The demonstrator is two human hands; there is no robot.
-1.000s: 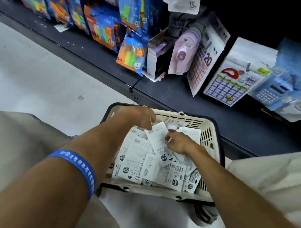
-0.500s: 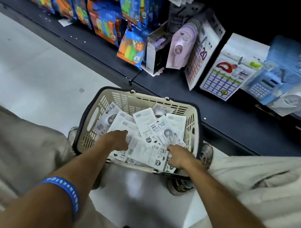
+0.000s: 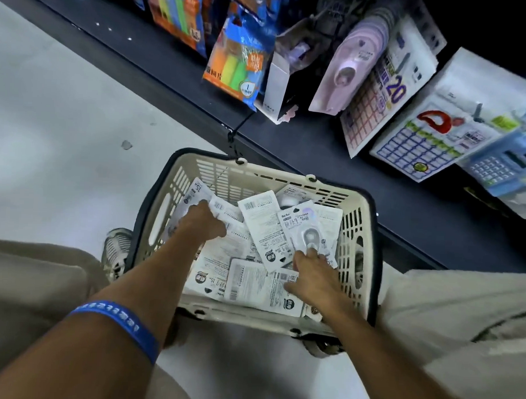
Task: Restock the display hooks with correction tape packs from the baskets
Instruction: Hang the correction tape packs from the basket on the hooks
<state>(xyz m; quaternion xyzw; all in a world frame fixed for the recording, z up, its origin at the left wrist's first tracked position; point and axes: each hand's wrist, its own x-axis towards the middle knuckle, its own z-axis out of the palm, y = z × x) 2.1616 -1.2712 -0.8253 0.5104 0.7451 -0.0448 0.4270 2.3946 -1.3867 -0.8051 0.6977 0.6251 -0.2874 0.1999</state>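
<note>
A cream basket with a dark rim stands on the floor between my knees. It holds several white correction tape packs, most lying back side up. One pack lies face up, showing its clear blister. My left hand reaches into the left part of the pile, its fingers curled round the edge of a pack. My right hand lies spread on the pile, fingertips touching the lower edge of the face-up pack and thumb stretched left. No display hooks are visible.
A dark low shelf runs diagonally behind the basket. It carries colourful note packs, an open white box, pink tape packs, calendars and calculators. Pale floor lies to the left, and one shoe sits beside the basket.
Both hands moved from the basket's far wall to its near edge, then into the pile: the left reached to the left-side packs, the right up to the face-up pack. The view shifted.
</note>
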